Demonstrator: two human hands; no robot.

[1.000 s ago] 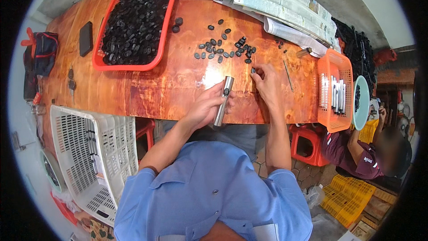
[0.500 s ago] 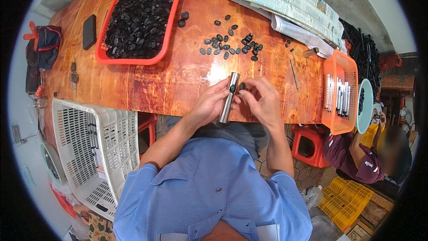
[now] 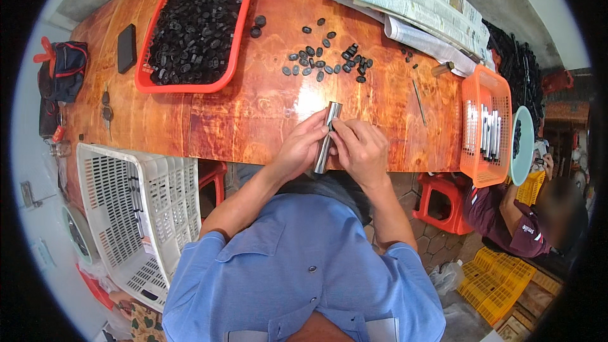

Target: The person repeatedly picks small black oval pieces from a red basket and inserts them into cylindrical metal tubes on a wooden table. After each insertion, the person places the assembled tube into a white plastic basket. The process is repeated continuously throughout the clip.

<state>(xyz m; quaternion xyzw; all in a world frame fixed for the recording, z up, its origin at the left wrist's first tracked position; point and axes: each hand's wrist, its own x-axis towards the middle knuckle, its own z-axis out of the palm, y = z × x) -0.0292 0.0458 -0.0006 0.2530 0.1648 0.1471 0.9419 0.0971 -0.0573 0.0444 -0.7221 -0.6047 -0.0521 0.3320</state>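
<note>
My left hand [image 3: 300, 147] is closed round a shiny metal tube [image 3: 323, 154] above the table's near edge. The tube stands slightly tilted, its far end showing past my fingers. Against its upper side, the fingers of my right hand [image 3: 364, 152] are pinched together over a small black plastic piece [image 3: 331, 125]. Most of that piece is hidden by my fingertips, so how it sits on the tube cannot be made out. Farther off on the table lie several loose oval black pieces [image 3: 320, 64].
A red basket [image 3: 235, 44] heaped with black pieces is at the far left. On the right are an orange basket [image 3: 469, 126] with metal tubes and a pale green bowl [image 3: 522, 152]. A white crate [image 3: 176, 196] stands left; a co-worker [image 3: 506, 221] sits at right.
My right hand has moved left to the tube, bringing the black piece it held beside the tube up against it. My left hand still holds the tube in nearly the same place.
</note>
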